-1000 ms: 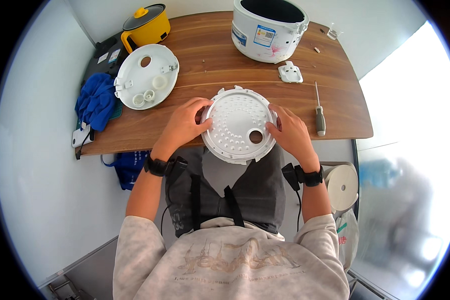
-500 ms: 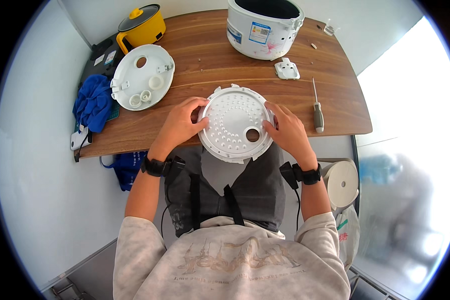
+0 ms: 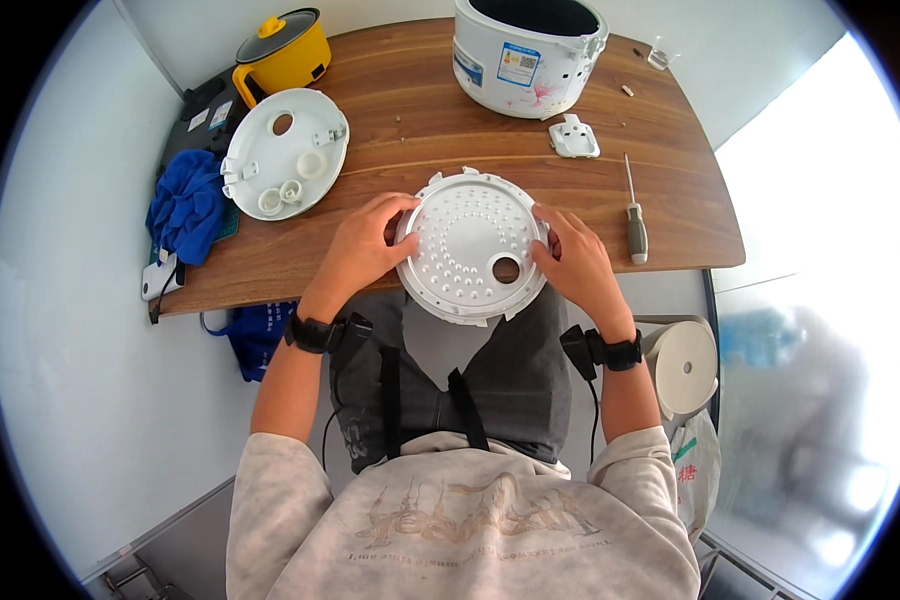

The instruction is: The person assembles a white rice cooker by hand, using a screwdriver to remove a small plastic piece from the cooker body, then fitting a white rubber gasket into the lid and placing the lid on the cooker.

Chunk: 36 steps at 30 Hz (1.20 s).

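Observation:
A round, dimpled rice cooker inner lid (image 3: 470,235), with a hole at its lower right, lies at the table's near edge and juts out over my lap. My left hand (image 3: 372,240) grips its left rim between thumb and fingers. On the opposite rim, my right hand (image 3: 573,250) is curled with thumb and fingertips against the edge. The white outer lid shell (image 3: 255,150) rests at the left, holding small round plastic parts (image 3: 290,192). To the right of my right hand is a screwdriver (image 3: 636,225).
The white rice cooker body (image 3: 560,95) stands at the back, a small white bracket (image 3: 574,138) in front of it. A yellow pot (image 3: 305,60) and a crumpled blue cloth (image 3: 187,205) occupy the left side. A small clear cup (image 3: 660,56) sits at the far right.
My right hand's fingers have shifted very slightly along the rim. The inner lid and everything else stay where they were.

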Available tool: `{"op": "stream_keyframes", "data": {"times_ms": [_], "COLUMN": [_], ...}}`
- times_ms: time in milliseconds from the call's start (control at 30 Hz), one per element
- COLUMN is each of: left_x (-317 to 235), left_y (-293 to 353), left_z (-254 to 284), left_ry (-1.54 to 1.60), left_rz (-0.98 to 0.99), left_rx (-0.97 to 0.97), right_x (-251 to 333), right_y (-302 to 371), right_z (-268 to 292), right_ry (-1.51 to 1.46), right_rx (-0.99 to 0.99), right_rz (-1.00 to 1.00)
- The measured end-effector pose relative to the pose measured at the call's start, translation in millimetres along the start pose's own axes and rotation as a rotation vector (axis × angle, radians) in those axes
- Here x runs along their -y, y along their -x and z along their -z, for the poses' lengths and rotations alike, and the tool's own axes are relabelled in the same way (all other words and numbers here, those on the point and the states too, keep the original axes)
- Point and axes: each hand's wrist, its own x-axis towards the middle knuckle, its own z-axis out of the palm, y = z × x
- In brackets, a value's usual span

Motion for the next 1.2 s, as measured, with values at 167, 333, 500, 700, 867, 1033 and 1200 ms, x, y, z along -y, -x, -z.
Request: {"op": "stream_keyframes", "data": {"times_ms": [167,333,500,700,867,1033,1200], "left_x": [3.7,2.1,1.8,-1.0,-0.9,-1.7,4.7], "left_y": [-0.1,-0.3,-0.3,-0.4,0.1,0.3,1.3], "left_z": [-3.8,-2.1,-1.8,-0.6,-2.0,-2.0,-6.2], "left_ry": [-0.028,-0.07,-0.106,-0.094,-0.124,-0.142,-0.231], "left_rz": [-0.035,-0.01,-0.043,0.013,-0.01,-0.001,-0.134], "left_rx": [-0.056,-0.016,-0.002,0.021,0.007,0.029,-0.016], "right_x": [-4.0,-2.1,-1.4,-3.4,-3.4,-1.3,-2.7], "right_y": [-1.6,-0.7,-0.3,0.2,1.0,1.7,2.6], "right_z": [-2.9,-1.5,1.4,0.1,-2.0,-0.3,-0.8], "right_ry": [0.012,-0.01,-0.043,-0.066,-0.043,-0.028,-0.01], "right_rx": [-0.026,-0.008,0.015,0.006,-0.004,0.02,0.016], "right_rz": [0.035,-0.005,-0.048,-0.026,-0.016,-0.032,-0.009]}}
